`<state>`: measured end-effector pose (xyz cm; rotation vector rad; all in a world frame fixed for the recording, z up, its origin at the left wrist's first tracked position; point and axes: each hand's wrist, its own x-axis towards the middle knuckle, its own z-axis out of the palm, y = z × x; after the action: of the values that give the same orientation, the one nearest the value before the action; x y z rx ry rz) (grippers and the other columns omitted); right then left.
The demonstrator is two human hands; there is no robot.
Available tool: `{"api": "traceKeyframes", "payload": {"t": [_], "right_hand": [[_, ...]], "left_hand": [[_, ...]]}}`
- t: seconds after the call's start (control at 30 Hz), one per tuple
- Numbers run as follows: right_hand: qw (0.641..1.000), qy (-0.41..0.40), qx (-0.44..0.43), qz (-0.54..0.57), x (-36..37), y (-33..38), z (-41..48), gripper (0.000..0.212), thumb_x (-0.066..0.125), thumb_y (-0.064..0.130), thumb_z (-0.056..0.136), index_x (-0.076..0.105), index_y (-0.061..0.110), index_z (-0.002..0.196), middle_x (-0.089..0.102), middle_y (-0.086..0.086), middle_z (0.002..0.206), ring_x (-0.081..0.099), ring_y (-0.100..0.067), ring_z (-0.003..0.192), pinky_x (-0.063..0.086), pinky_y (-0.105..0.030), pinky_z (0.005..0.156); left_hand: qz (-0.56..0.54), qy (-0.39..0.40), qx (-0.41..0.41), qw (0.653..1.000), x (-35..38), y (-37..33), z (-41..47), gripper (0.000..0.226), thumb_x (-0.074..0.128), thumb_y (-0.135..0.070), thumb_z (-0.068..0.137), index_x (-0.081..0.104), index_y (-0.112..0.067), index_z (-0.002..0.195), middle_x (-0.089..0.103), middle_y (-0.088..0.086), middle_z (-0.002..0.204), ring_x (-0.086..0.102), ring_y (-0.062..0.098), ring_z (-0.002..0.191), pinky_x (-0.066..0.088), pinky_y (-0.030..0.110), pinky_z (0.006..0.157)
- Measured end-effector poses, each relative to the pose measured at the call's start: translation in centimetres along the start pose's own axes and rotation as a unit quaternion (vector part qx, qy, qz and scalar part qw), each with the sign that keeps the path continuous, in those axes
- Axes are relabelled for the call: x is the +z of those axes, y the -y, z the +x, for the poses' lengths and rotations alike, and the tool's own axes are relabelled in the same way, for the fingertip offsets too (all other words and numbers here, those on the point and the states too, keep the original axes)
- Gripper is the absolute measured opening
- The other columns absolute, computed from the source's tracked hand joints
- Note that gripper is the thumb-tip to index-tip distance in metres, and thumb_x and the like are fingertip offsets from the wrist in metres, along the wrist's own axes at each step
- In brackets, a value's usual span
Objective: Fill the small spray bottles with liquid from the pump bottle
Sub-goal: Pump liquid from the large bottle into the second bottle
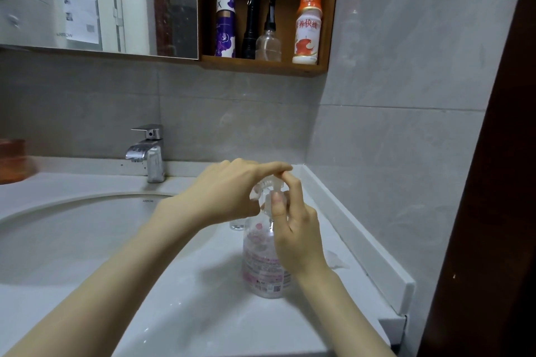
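We see the pump bottle (262,264) standing upright on the white table (203,313), right of the sink basin (72,240), clear body with a pink printed label. The left hand (229,191) lies over the pump head, index finger stretched across the top, touching the right fingertips. The right hand (293,226) comes up from the bottle's right side, fingers pinched on a small clear piece by the nozzle (likely a small spray bottle, too see-through for us to tell). Behind the pump bottle, under the left hand, a small clear bottle (237,224) sits on the table, mostly hidden. A crumpled clear wrapper (336,260) lies just right of the right wrist. A chrome faucet (148,151) stands at the basin's back edge. Up on the wooden shelf (261,65): a purple can (225,14), a black flashlight (251,13), a clear spray bottle (269,35), an orange-capped drink bottle (308,23).
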<state>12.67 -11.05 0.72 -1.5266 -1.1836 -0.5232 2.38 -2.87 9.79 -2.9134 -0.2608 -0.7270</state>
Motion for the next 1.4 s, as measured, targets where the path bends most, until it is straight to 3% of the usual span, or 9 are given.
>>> {"api": "traceKeyframes", "payload": {"t": [0.2, 0.3, 0.4, 0.53, 0.63, 0.8, 0.97, 1.23, 1.4], "right_hand": [[1.0, 0.006, 0.001, -0.008, 0.1, 0.0, 0.1, 0.05, 0.021, 0.052, 0.086, 0.029, 0.041, 0.134, 0.046, 0.017, 0.06, 0.049, -0.011, 0.059, 0.037, -0.028, 0.059], [1.0, 0.004, -0.002, -0.005, 0.1, 0.1, 0.1, 0.045, 0.021, 0.052, 0.085, 0.027, 0.044, 0.128, 0.044, 0.018, 0.059, 0.047, -0.01, 0.058, 0.036, -0.028, 0.059], [1.0, 0.002, -0.002, -0.003, 0.1, 0.2, 0.1, 0.046, 0.021, 0.051, 0.085, 0.029, 0.042, 0.129, 0.045, 0.017, 0.058, 0.046, -0.007, 0.056, 0.035, -0.027, 0.057], [1.0, -0.006, 0.001, 0.006, 0.1, 0.2, 0.1, 0.047, 0.023, 0.048, 0.086, 0.035, 0.038, 0.129, 0.046, 0.012, 0.057, 0.046, -0.008, 0.054, 0.037, -0.027, 0.056], [1.0, -0.01, 0.003, 0.02, 0.0, 0.3, 0.5, 0.035, 0.025, 0.049, 0.086, 0.036, 0.041, 0.118, 0.046, 0.014, 0.056, 0.045, -0.009, 0.052, 0.038, -0.028, 0.056], [1.0, -0.012, 0.004, 0.028, 0.1, 0.1, 0.2, 0.028, 0.023, 0.047, 0.088, 0.04, 0.041, 0.109, 0.049, 0.018, 0.055, 0.047, -0.006, 0.052, 0.035, -0.025, 0.056], [1.0, 0.017, 0.01, -0.001, 0.0, 0.0, 0.0, 0.037, 0.019, 0.048, 0.084, 0.033, 0.042, 0.119, 0.05, 0.023, 0.057, 0.046, -0.003, 0.052, 0.032, -0.025, 0.055], [0.999, 0.027, 0.008, -0.014, -0.1, 0.4, 0.1, 0.041, 0.018, 0.049, 0.082, 0.027, 0.047, 0.122, 0.05, 0.026, 0.059, 0.043, -0.005, 0.05, 0.027, -0.019, 0.051], [1.0, 0.02, 0.002, -0.009, -0.3, 0.6, 0.1, 0.041, 0.016, 0.048, 0.082, 0.028, 0.046, 0.121, 0.049, 0.026, 0.056, 0.044, -0.004, 0.049, 0.024, -0.018, 0.05]], "left_hand": [[-0.017, 0.019, 0.023, 0.999, -0.2, 0.7, 0.2, 0.081, 0.058, -0.017, 0.081, 0.019, -0.055, 0.14, 0.055, -0.018, 0.123, 0.052, 0.006, 0.072, 0.041, 0.023, 0.056], [-0.062, 0.031, 0.021, 0.997, -0.3, 0.5, 0.1, 0.075, 0.059, -0.011, 0.079, 0.032, -0.048, 0.138, 0.06, -0.029, 0.088, 0.047, -0.012, 0.059, 0.031, 0.02, 0.05], [-0.08, 0.03, 0.014, 0.996, -0.3, 0.6, 0.1, 0.072, 0.06, -0.007, 0.078, 0.039, -0.043, 0.136, 0.045, -0.044, 0.054, 0.045, -0.01, 0.051, 0.03, 0.022, 0.05], [-0.076, 0.025, 0.021, 0.997, -0.4, 0.5, 0.2, 0.072, 0.061, -0.007, 0.078, 0.039, -0.045, 0.135, 0.039, -0.051, 0.057, 0.046, -0.002, 0.05, 0.036, 0.026, 0.053], [-0.084, 0.014, 0.017, 0.996, 0.0, 0.9, 0.3, 0.072, 0.061, -0.007, 0.075, 0.041, -0.048, 0.131, 0.053, -0.031, 0.062, 0.046, 0.007, 0.052, 0.046, 0.034, 0.059], [-0.152, 0.015, 0.04, 0.987, 1.8, 1.4, 0.1, 0.069, 0.062, -0.005, 0.073, 0.046, -0.046, 0.125, 0.064, -0.016, 0.106, 0.055, 0.015, 0.061, 0.047, 0.027, 0.061], [-0.164, 0.038, 0.037, 0.985, 1.6, 2.0, 0.6, 0.073, 0.062, -0.006, 0.071, 0.04, -0.053, 0.124, 0.064, -0.009, 0.096, 0.055, 0.015, 0.06, 0.052, 0.043, 0.067], [-0.183, 0.055, 0.03, 0.981, 0.6, 2.0, 0.6, 0.076, 0.065, -0.003, 0.073, 0.043, -0.046, 0.132, 0.053, -0.013, 0.069, 0.052, -0.002, 0.059, 0.044, 0.025, 0.063], [-0.196, 0.046, 0.037, 0.979, 0.9, 2.2, 0.7, 0.076, 0.064, -0.006, 0.07, 0.042, -0.055, 0.124, 0.063, -0.007, 0.086, 0.055, 0.004, 0.064, 0.052, 0.036, 0.07]]}}
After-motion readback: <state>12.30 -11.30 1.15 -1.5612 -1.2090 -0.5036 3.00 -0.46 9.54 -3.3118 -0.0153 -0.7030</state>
